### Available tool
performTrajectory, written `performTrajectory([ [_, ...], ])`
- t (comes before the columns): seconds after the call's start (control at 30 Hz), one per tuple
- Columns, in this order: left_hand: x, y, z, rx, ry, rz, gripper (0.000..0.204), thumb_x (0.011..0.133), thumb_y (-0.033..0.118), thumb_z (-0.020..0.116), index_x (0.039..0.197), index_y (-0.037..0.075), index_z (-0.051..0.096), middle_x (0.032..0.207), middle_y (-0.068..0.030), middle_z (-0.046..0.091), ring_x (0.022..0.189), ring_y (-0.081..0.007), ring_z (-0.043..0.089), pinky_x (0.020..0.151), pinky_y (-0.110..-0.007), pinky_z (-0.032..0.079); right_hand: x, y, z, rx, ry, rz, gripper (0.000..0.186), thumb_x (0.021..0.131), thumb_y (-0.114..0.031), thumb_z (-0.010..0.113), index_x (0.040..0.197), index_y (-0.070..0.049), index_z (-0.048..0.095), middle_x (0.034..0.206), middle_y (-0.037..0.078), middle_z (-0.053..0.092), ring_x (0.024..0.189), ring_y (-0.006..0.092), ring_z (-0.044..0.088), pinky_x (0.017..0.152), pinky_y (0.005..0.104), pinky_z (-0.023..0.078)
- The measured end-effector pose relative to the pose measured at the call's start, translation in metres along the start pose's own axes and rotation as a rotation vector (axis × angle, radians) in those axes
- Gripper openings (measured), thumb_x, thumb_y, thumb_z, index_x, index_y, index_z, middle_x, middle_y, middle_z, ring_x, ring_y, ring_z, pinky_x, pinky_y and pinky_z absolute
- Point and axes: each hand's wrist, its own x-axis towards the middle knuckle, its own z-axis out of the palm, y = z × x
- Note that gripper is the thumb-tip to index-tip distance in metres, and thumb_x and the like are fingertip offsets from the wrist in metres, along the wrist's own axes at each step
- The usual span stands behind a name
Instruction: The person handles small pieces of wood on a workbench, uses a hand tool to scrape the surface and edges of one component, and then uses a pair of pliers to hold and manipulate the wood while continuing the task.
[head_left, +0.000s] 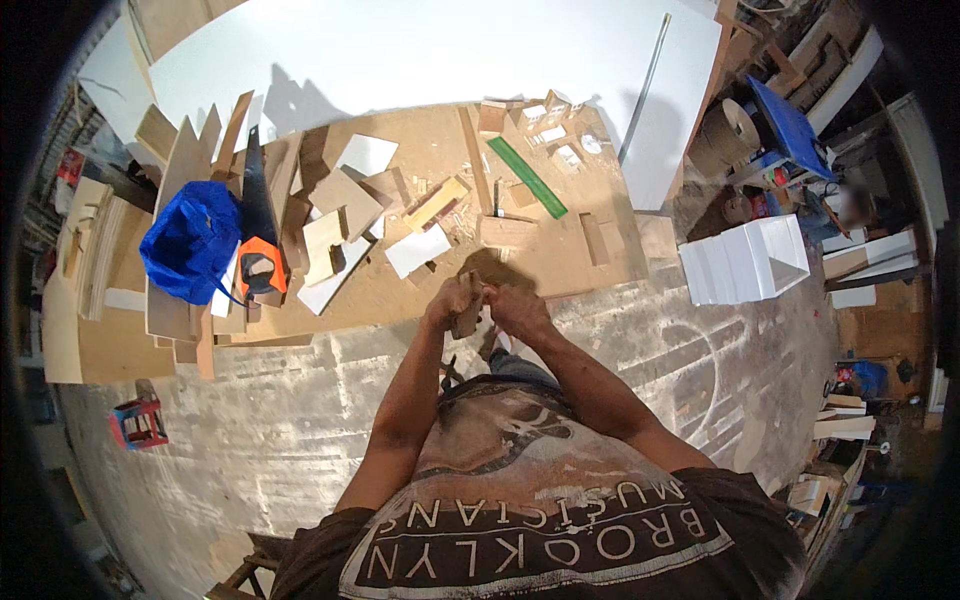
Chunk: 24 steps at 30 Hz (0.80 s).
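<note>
My left hand (450,302) is closed around a small brown wooden block (466,322) at the near edge of the workbench (385,292). Right beside it, my right hand (520,312) has its fingers curled in against the block; whatever they pinch is too small to make out. Beyond my hands lie a white board offcut (418,250), a flat wood piece (507,233) and a pale wood strip (437,203) with shavings around it. A green strip (530,180) rests farther back on the bench.
At the left, a blue bag (190,240) sits by upright boards and a handsaw with an orange handle (263,272). A large white panel (430,50) spans the back. White box-like pieces (735,265) stand at the right. A red and blue stool (140,424) is on the concrete floor (270,430).
</note>
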Motion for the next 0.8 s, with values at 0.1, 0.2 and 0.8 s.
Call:
performTrajectory([
  [0.1,0.002,-0.023,-0.02,-0.106,0.122,-0.107,0.04,0.086,0.035,0.074,0.112,0.005,0.066,0.087,-0.0085,0.068,0.064,-0.0227,0.068,0.055,-0.038,0.06,0.006,-0.017,-0.015,-0.033,-0.094,0.007,0.066,0.105,-0.052,0.033,0.107,0.003,0.07,0.104,0.028,0.07,0.102,0.0454,0.068,0.087,0.0545,0.054],
  [0.2,0.006,-0.024,-0.009,-0.061,0.149,-0.109,0.045,0.082,0.038,0.078,0.111,0.006,0.067,0.087,-0.0086,0.068,0.065,-0.0229,0.068,0.055,-0.039,0.06,0.015,0.001,-0.002,-0.026,-0.086,-0.001,0.063,0.105,-0.051,0.033,0.114,0.001,0.069,0.109,0.027,0.07,0.104,0.0444,0.068,0.088,0.0551,0.054],
  [0.8,-0.039,0.023,-0.01,-0.27,0.106,0.002,0.058,0.091,0.017,0.073,0.141,0.003,0.047,0.121,-0.0155,0.064,0.099,-0.0314,0.07,0.074,-0.046,0.06,0.021,0.063,-0.027,1.038,-0.264,0.074,0.062,0.099,-0.069,0.041,0.083,-0.01,0.053,0.062,-0.001,0.044,0.046,0.0114,0.042,0.04,0.029,0.035],
])
